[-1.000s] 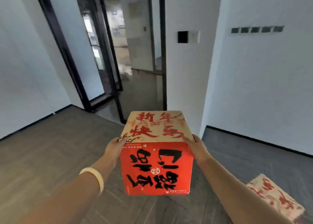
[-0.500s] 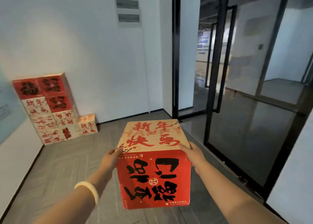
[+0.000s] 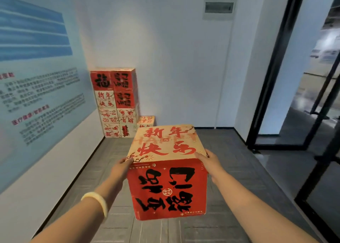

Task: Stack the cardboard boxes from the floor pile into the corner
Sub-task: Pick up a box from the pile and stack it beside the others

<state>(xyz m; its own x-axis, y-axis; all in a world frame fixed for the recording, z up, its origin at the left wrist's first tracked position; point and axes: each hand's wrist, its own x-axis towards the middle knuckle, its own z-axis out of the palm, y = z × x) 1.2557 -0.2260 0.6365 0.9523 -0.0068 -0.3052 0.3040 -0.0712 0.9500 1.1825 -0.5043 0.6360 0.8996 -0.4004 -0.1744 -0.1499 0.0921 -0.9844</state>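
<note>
I carry a cardboard box (image 3: 166,169) at chest height, its near face red with black characters and its top tan with red characters. My left hand (image 3: 120,169) grips its left side with the thumb over the top edge. My right hand (image 3: 211,161) grips its right side near the top corner. Ahead in the corner stands a stack of similar boxes (image 3: 116,103), two wide and several high, against both walls. A single box (image 3: 146,120) sits on the floor to the right of the stack, partly hidden behind the carried box.
A blue printed panel (image 3: 36,77) covers the left wall. Black-framed glass doors (image 3: 303,95) run along the right. Grey plank floor (image 3: 114,154) stretches between me and the corner. A white bangle (image 3: 97,200) circles my left wrist.
The view has swung left from the glass doors to face the corner. The stack of boxes now lies straight ahead and closer. Both hands keep the same hold on the box.
</note>
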